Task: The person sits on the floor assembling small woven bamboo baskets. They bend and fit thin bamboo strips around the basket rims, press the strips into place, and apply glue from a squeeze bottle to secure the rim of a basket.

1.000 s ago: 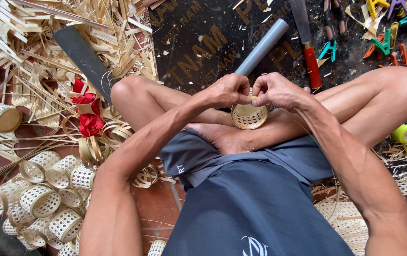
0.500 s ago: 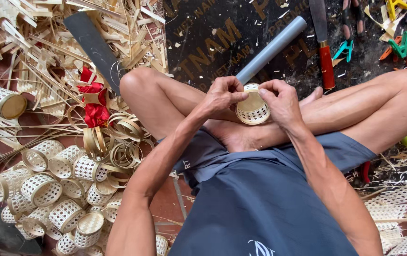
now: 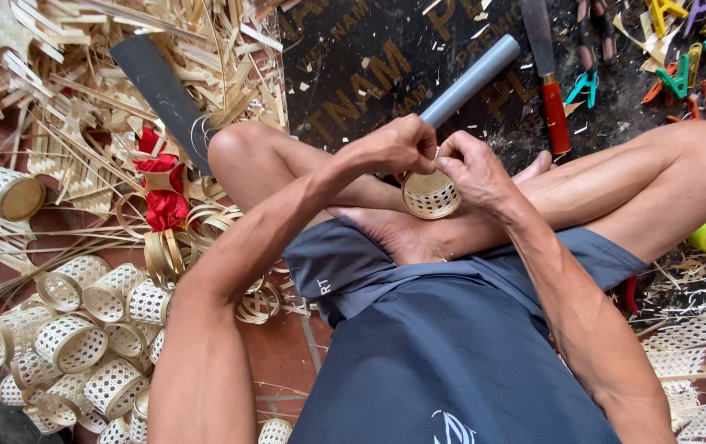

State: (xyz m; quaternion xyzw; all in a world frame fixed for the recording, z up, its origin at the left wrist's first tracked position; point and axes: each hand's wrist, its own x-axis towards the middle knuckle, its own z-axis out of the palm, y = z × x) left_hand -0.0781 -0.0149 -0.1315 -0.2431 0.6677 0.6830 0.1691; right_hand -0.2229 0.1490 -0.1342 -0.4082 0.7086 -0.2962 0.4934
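I sit cross-legged on the dark mat (image 3: 353,74), and the heap of bamboo strips (image 3: 65,74) fills the far left corner of the floor. At the near left edge lies the pile of woven cylinders (image 3: 73,345), beside loose bamboo rings (image 3: 168,255). A grey pipe (image 3: 472,80) rests on the mat just behind my hands, and a red-handled knife (image 3: 552,90) lies to its right. My left hand (image 3: 394,146) is closed on the rim of the small woven basket (image 3: 431,196), and my right hand (image 3: 472,168) pinches the same rim from the other side. The basket hangs over my crossed ankles. I think my fingertips press a thin strip there, but it is too small to tell.
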